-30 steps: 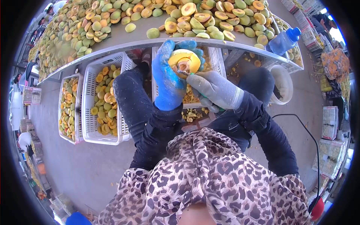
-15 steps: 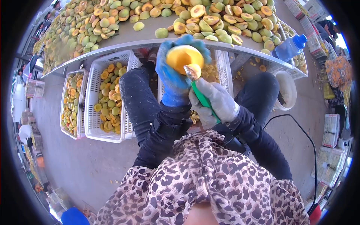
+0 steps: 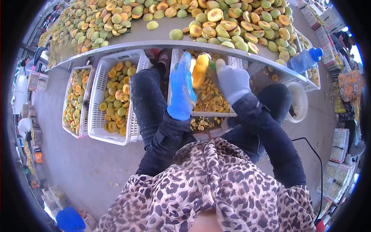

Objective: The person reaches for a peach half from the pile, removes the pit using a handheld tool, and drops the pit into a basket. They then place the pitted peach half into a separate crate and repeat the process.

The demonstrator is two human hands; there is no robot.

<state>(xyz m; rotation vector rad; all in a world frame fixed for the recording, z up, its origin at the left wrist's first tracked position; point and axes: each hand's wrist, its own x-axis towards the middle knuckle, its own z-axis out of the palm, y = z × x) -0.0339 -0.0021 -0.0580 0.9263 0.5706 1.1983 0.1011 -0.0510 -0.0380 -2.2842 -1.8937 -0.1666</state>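
Note:
My left hand (image 3: 181, 89), in a blue glove, is turned edge-on with a yellow peach half (image 3: 199, 71) against its palm side. The fruit is blurred by motion and its cut face does not show clearly. My right hand (image 3: 234, 83), in a pale grey glove, is closed around a green-handled pitting tool (image 3: 212, 66). The tool's tip is close to the top of the peach half and hard to make out. Below both hands stands a white crate (image 3: 218, 114) with many small pieces of pits and fruit in it.
A metal-edged table (image 3: 154, 43) heaped with halved peaches (image 3: 228, 29) lies ahead. White crates (image 3: 92, 112) of peach halves stand at left. A blue bottle (image 3: 303, 62) sits at the table's right edge, above a white bucket (image 3: 303, 102). A black cable (image 3: 315, 145) runs at right.
My left hand has turned, so the peach half no longer faces up at me. My right hand has moved right and slightly up with the tool. The crate beneath shows more.

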